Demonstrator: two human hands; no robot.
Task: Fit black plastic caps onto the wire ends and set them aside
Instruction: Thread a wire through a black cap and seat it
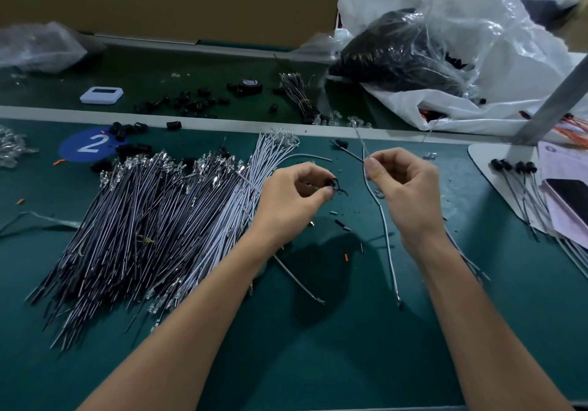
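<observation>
My left hand (294, 192) pinches a small black plastic cap (331, 183) between thumb and fingertips above the green mat. To its right, my right hand (402, 185) pinches a thin grey wire (381, 216); the wire's top end rises past my fingers and its long tail hangs down to the mat. A big pile of grey wires (152, 220) with clear terminal ends lies left of my hands. Several capped wires (521, 185) lie at the right on a white board. Loose black caps (130, 130) are scattered at the back left.
A white plastic bag (477, 45) holding black parts sits at the back right beside a metal post (553, 102). A blue disc marked 2 (92, 145), a white device (101, 95) and a tape roll (251, 86) lie further back. A phone (569, 196) rests on papers at the right.
</observation>
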